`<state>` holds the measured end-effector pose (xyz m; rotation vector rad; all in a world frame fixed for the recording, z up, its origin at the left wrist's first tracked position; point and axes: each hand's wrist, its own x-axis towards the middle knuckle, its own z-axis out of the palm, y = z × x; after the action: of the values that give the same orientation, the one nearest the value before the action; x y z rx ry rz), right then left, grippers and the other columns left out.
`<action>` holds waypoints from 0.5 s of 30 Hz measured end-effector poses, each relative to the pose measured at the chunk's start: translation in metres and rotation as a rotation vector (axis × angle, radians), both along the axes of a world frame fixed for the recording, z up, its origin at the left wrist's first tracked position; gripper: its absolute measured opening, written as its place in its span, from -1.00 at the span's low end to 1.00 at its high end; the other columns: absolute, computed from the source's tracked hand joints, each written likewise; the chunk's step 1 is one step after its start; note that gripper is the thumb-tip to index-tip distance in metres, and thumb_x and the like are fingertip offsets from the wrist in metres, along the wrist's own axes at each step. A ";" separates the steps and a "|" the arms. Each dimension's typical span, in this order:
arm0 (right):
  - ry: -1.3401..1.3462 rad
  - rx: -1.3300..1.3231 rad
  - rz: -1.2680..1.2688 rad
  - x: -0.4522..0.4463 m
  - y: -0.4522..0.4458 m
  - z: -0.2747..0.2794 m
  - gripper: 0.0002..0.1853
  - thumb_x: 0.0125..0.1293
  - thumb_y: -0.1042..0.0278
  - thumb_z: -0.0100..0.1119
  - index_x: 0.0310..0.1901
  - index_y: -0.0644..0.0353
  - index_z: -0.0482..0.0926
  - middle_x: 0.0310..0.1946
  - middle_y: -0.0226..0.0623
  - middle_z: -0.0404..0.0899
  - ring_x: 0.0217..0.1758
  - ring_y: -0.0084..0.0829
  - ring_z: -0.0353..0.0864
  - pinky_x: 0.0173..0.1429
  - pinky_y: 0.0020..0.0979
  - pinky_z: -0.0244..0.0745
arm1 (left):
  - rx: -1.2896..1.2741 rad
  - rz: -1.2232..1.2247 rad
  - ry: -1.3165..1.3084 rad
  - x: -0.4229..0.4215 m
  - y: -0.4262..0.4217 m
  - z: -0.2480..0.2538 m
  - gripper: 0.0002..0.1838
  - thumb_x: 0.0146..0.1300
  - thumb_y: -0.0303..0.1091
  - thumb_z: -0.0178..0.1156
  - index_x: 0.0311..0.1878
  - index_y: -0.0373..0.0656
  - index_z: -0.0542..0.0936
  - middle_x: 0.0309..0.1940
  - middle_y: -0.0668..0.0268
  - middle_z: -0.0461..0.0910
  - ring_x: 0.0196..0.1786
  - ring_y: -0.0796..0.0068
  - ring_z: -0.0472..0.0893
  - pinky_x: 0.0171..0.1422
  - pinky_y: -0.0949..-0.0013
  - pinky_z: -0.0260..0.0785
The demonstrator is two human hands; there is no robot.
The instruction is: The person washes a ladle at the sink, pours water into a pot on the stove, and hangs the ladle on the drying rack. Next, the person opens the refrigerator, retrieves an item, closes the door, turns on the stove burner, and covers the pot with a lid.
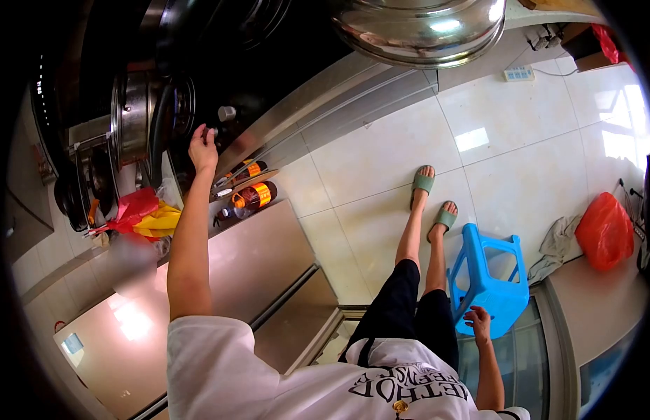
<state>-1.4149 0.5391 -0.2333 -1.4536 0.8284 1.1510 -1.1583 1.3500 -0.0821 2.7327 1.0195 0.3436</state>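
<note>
My left hand (202, 148) reaches out to the front of the black stove (290, 77), its fingertips pinched on a control knob that they mostly cover. Just beyond the fingers, a second silver knob (227, 113) shows uncovered. A steel pot (132, 119) sits on the stove side to the left of that hand, with a dark pan handle beside it. My right hand (479, 322) hangs low at my side, holding nothing, its fingers loosely bent and apart. Behind it in the view is a blue plastic stool (489, 294).
Bottles with orange labels (251, 197) stand in a narrow gap beside the fridge (248, 259). Red and yellow plastic bags (146, 215) lie near my left forearm. A large steel pot (423, 31) stands at the top. A red bag (605, 231) is at the right.
</note>
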 end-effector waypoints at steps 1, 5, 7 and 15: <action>0.003 0.000 -0.003 -0.001 0.000 -0.001 -0.77 0.33 0.38 -0.01 -0.05 0.31 0.44 -0.37 -0.30 0.59 -0.34 -0.45 0.62 -0.29 -0.48 0.54 | -0.005 -0.010 -0.009 -0.001 0.002 -0.001 -0.68 0.23 -0.38 0.17 0.05 -0.23 0.51 -0.21 0.10 0.62 -0.18 0.32 0.63 -0.04 0.37 0.43; 0.021 -0.003 -0.008 -0.004 -0.001 -0.008 -0.78 0.33 0.39 -0.01 -0.05 0.29 0.44 -0.38 -0.31 0.59 -0.34 -0.46 0.62 -0.29 -0.48 0.54 | -0.028 -0.033 -0.034 -0.004 0.010 -0.004 -0.67 0.23 -0.39 0.16 0.06 -0.22 0.50 -0.22 0.11 0.63 -0.19 0.33 0.63 -0.06 0.37 0.43; 0.025 -0.001 -0.011 -0.003 0.001 -0.008 -0.78 0.33 0.39 -0.01 -0.06 0.29 0.45 -0.38 -0.32 0.59 -0.34 -0.47 0.62 -0.29 -0.48 0.54 | -0.040 -0.027 -0.026 -0.003 0.005 -0.001 -0.67 0.24 -0.39 0.16 0.07 -0.21 0.50 -0.23 0.11 0.63 -0.20 0.34 0.63 -0.06 0.38 0.42; 0.000 0.013 -0.006 -0.003 0.002 -0.013 -0.79 0.32 0.39 0.00 -0.07 0.28 0.46 -0.39 -0.33 0.59 -0.34 -0.48 0.63 -0.31 -0.50 0.53 | -0.046 -0.002 0.041 0.000 -0.006 0.009 -0.66 0.24 -0.41 0.15 0.09 -0.18 0.49 -0.22 0.13 0.64 -0.20 0.37 0.63 -0.06 0.40 0.41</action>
<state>-1.4178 0.5408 -0.2464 -1.4393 0.8232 1.1500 -1.1583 1.3442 -0.0734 2.7104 1.0217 0.2610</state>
